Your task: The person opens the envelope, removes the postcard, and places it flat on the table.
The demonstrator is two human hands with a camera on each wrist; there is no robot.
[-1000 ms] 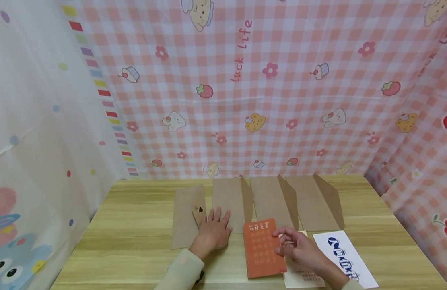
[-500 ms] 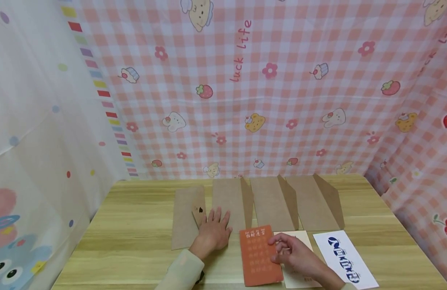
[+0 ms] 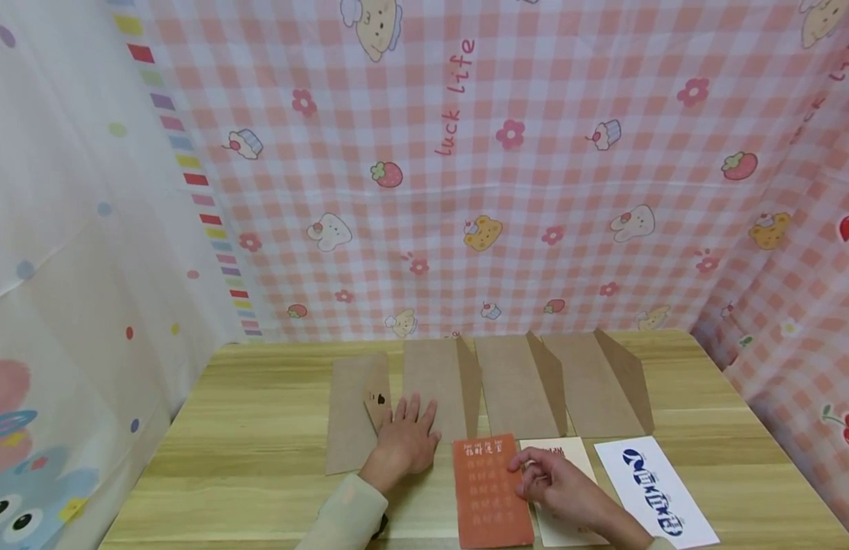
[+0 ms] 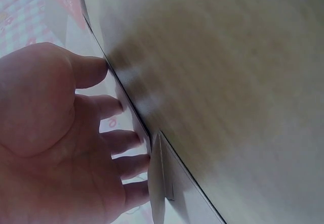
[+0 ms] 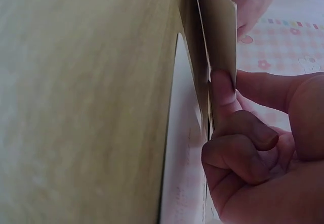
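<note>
My right hand (image 3: 562, 485) pinches the right edge of an orange card (image 3: 489, 504) with white writing, thumb on one face and index finger on the other. In the right wrist view the card (image 5: 220, 29) shows edge-on, close over the table, with the other fingers of the hand (image 5: 253, 153) curled. Palm down, my left hand (image 3: 406, 441) lies with fingers straight and spread, over the flap of the leftmost brown envelope (image 3: 348, 412) and the lower left edge of a second envelope (image 3: 431, 374). The left wrist view shows its fingertips (image 4: 132, 168) by the flap.
Two more brown envelopes (image 3: 513, 382) with flaps out to the right stand in the same row along the back. A cream card (image 3: 585, 454) lies partly under my right hand. Right of it is a white card (image 3: 654, 493) with dark blue lettering. Patterned cloth hangs behind the wooden table (image 3: 259, 458).
The orange card has moved down and slightly left, toward me, uncovering more of the cream card. My right hand shifted slightly with it; my left hand stays in place.
</note>
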